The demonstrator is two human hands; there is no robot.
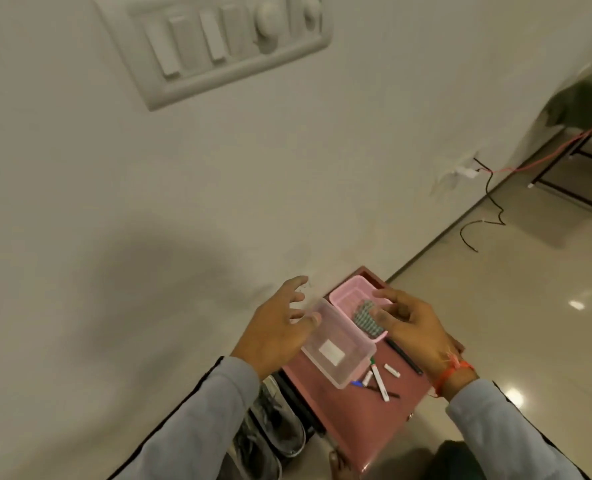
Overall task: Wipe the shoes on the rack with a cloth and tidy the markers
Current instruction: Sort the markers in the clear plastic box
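- Markers [379, 377] lie loose on the pink-red rack top [391, 420], just near of the clear box [336, 355]; a long black pen [403, 355] lies to their right, under my right wrist.
- My left hand [277, 327] holds the clear box from its left side, thumb hooked on the rim, the other fingers spread loose toward the wall.
- My right hand [408, 327] is over the near end of the pink tray [348, 292], fingers curled at the checked cloth [369, 318] lying in it; I cannot tell whether I have it pinched or only touch it.
- Shoes [270, 434] sit low on the left, below the rack top, grey and well apart from the cloth.
- I judge the step in hand to be the markers: the clear box is tilted and close to them, a fair place to gather them.
- To do it well I would set the box flat and steady it with the left hand, then pick the markers up one at a time with the right, caps facing one way.
- The small white caps or stubs could roll off the near edge, so I would take those first.
- Wiping needs the cloth taken down to the shoes afterwards.
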